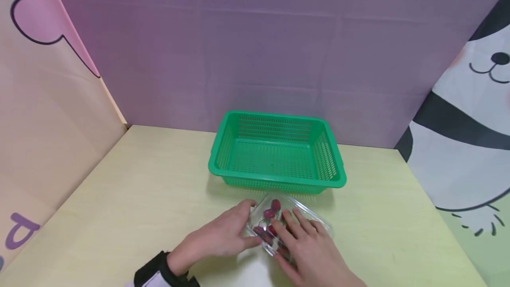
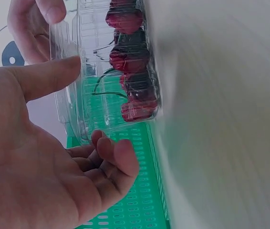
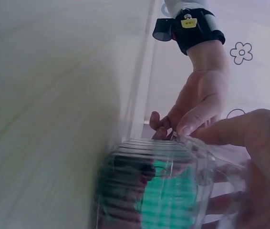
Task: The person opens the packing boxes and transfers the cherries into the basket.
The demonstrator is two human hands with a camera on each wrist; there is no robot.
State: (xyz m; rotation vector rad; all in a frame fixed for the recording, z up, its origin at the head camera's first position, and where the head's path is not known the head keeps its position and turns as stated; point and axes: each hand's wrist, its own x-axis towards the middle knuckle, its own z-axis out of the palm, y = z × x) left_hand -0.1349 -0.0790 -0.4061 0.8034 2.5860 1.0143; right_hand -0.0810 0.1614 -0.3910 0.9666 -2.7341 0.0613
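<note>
A clear plastic clamshell box [image 1: 260, 216] of dark red cherries [image 2: 130, 59] sits on the table in front of the green basket. Stems show through its wall in the left wrist view. My left hand [image 1: 223, 234] holds the box's left corner, thumb at the near edge and curled fingers by the far side. Across the lid lies my right hand [image 1: 308, 249], its fingers spread and fairly straight, the thumb at the near edge. The right wrist view shows the box [image 3: 149, 152] blurred, with the right hand partly cut off at the frame's edge.
Just behind the box stands a green plastic basket [image 1: 276, 177] with perforated walls and nothing in it. The pale wooden table [image 1: 159, 167] runs back to a purple cloth backdrop [image 1: 259, 56]. Printed cloth panels stand at left and right.
</note>
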